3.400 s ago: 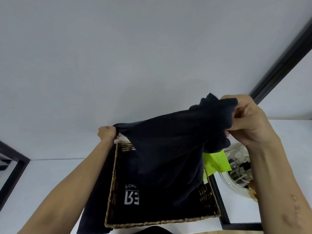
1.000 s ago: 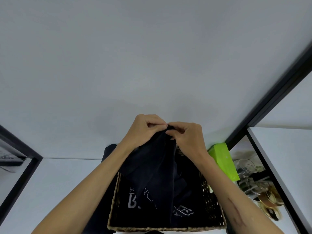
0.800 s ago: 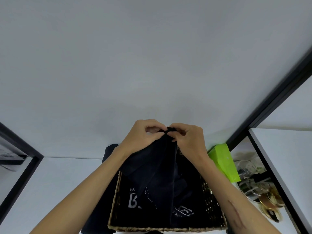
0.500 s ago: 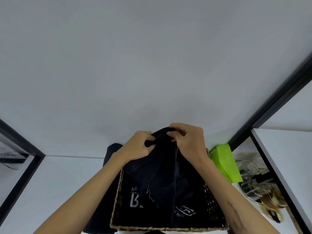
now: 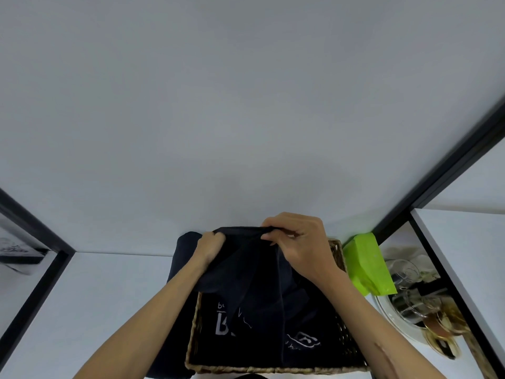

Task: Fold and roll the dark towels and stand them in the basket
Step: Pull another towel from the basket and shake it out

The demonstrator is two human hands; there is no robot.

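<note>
A dark towel (image 5: pixel 257 280) hangs over the woven basket (image 5: pixel 273 369) at the bottom centre. My left hand (image 5: pixel 209 246) grips its top edge on the left, and my right hand (image 5: pixel 296 239) pinches the same edge on the right, so a short stretch of the edge is held taut between them. The cloth drapes down into the basket, where more dark fabric with white lettering (image 5: pixel 224 324) lies. Another dark cloth (image 5: pixel 175 272) hangs over the basket's left side onto the white table (image 5: pixel 90 310).
A bright green packet (image 5: pixel 366 263) leans just right of the basket. Beyond it stands a plate of glassware and golden items (image 5: pixel 418 310). Black frame bars (image 5: pixel 448 170) run along the right and left edges. A plain grey wall fills the upper view.
Earlier the towel was held spread wide. The hands then came together at its top edge. In the last half second my left hand slid left, drawing the edge out between the hands.
</note>
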